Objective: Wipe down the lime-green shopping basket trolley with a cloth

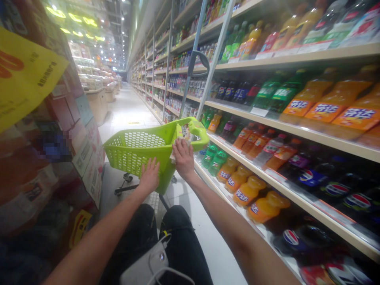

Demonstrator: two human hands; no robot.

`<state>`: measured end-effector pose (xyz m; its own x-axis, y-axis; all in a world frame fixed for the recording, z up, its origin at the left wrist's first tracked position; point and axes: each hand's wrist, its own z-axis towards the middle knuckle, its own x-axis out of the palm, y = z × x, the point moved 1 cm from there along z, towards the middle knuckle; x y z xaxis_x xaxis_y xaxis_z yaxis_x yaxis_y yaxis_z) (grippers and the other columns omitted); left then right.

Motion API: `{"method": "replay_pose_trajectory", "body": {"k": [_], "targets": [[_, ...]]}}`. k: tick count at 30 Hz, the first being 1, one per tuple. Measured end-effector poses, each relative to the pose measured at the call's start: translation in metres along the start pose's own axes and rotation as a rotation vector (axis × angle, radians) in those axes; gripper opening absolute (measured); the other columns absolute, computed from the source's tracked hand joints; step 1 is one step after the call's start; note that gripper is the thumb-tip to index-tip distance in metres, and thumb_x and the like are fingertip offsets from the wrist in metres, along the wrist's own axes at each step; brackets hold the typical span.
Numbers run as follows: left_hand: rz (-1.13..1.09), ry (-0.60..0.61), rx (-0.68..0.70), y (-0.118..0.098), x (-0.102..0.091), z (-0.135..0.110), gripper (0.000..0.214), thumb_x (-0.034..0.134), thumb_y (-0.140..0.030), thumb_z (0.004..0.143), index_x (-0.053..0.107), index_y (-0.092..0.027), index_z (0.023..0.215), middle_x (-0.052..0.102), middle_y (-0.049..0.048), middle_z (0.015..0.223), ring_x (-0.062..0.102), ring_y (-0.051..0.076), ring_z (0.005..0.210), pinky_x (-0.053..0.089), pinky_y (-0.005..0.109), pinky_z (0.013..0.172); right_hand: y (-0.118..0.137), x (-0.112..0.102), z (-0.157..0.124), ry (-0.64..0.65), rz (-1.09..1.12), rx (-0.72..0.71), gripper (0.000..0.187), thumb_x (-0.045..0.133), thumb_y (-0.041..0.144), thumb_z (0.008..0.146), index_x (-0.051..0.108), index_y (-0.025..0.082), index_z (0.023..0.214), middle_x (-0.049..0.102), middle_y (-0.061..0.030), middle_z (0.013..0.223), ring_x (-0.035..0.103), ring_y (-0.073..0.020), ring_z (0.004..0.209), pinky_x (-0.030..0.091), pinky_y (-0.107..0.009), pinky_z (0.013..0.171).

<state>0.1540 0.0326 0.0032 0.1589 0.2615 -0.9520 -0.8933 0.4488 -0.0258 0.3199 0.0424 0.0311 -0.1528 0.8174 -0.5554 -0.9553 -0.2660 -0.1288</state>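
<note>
A lime-green plastic shopping basket (133,148) on wheels stands in the aisle ahead of me, tilted, its grey pull handle (198,63) raised. My left hand (150,176) lies flat against the basket's near side wall, fingers spread. My right hand (183,158) presses a crumpled pale cloth or tissue (175,152) against the basket's rim near the corner, fingers curled over it. My knees in dark trousers (178,229) show below.
Shelves (285,126) of orange, green and dark soda bottles run along the right, close to my right arm. Stacked goods with a yellow sign (23,75) stand at the left. The white-floored aisle (127,111) stretches ahead. A grey pouch (148,265) hangs at my waist.
</note>
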Motion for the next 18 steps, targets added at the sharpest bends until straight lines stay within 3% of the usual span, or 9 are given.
{"method": "replay_pose_trajectory", "body": {"k": [3, 11, 14, 18], "targets": [[0.002, -0.008, 0.013, -0.003, -0.002, 0.001, 0.062, 0.042, -0.014, 0.073, 0.033, -0.013, 0.135, 0.022, 0.0094, 0.148, 0.014, 0.026, 0.137, 0.019, 0.052, 0.107, 0.000, 0.005, -0.004, 0.066, 0.002, -0.050, 0.043, 0.036, 0.009, 0.086, 0.045, 0.013, 0.128, 0.041, -0.0127, 0.138, 0.016, -0.0220, 0.136, 0.014, -0.052, 0.109], [0.019, -0.026, 0.042, 0.000, 0.002, 0.000, 0.061, 0.040, -0.014, 0.074, 0.032, -0.011, 0.135, 0.023, 0.0098, 0.148, 0.015, 0.026, 0.136, 0.018, 0.052, 0.108, 0.022, 0.028, -0.058, 0.311, 0.039, -0.165, 0.042, 0.043, 0.007, 0.082, 0.050, 0.009, 0.123, 0.044, -0.0154, 0.135, 0.030, -0.0246, 0.131, 0.022, -0.051, 0.106], [0.020, -0.022, 0.039, 0.001, 0.003, 0.000, 0.062, 0.041, -0.013, 0.074, 0.032, -0.011, 0.135, 0.022, 0.0101, 0.148, 0.014, 0.026, 0.137, 0.018, 0.051, 0.108, 0.021, 0.021, -0.050, 0.268, 0.049, -0.155, 0.044, 0.041, 0.007, 0.082, 0.048, 0.011, 0.125, 0.044, -0.0145, 0.135, 0.028, -0.0228, 0.133, 0.022, -0.050, 0.107], [0.018, -0.024, 0.020, 0.002, 0.001, 0.002, 0.063, 0.041, -0.014, 0.074, 0.030, -0.011, 0.136, 0.019, 0.0100, 0.148, 0.012, 0.025, 0.137, 0.017, 0.051, 0.108, 0.009, 0.007, -0.013, 0.078, 0.020, -0.047, 0.045, 0.035, 0.008, 0.085, 0.045, 0.013, 0.129, 0.040, -0.0124, 0.138, 0.019, -0.0227, 0.136, 0.018, -0.050, 0.108]]}}
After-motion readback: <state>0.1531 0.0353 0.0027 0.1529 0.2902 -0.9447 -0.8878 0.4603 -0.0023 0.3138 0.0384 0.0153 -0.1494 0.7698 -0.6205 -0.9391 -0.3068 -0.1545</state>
